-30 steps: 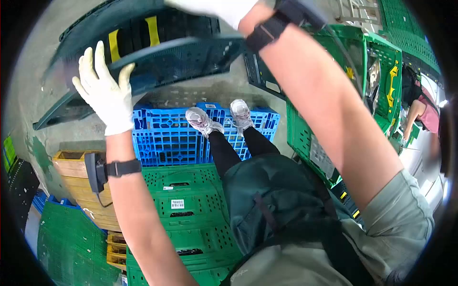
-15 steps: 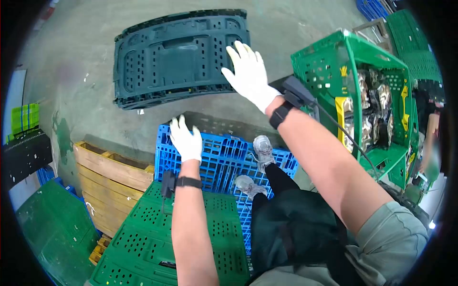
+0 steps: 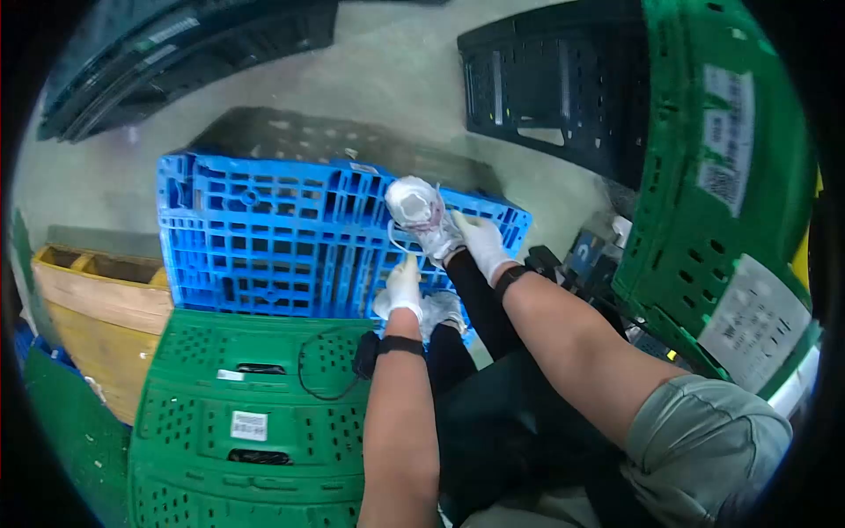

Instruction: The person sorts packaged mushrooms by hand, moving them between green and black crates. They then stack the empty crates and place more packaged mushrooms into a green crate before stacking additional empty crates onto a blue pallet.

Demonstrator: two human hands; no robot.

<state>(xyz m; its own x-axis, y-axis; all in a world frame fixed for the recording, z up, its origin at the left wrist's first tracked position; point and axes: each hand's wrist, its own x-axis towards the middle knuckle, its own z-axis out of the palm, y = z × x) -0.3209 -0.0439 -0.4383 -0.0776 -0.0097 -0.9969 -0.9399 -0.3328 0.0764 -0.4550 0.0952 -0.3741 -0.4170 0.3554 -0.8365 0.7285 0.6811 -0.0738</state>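
A white sneaker [image 3: 412,201] on my foot is on the blue plastic pallet [image 3: 255,233], with a thin white shoelace [image 3: 393,236] looping off its side. My left hand [image 3: 405,286], in a white glove, pinches the shoelace just below the shoe. Against the other side of the sneaker is my right hand [image 3: 482,239], also gloved, its fingers pressed together at the ankle. Whatever those fingers grip is too small to make out. My other sneaker [image 3: 443,310] is lower down, partly hidden behind the left hand.
Green folded crates [image 3: 304,365] are stacked in front. A yellow wooden pallet [image 3: 101,304] stands at left. Dark crates [image 3: 189,66] lie at upper left, and another dark crate [image 3: 559,84] is at upper right. A tall green crate [image 3: 687,167] with paper labels rises close on the right.
Both hands have come down from their outstretched, spread positions to one sneaker, and their fingers have closed. My view has turned and dropped nearer the blue pallet; the foot has shifted.
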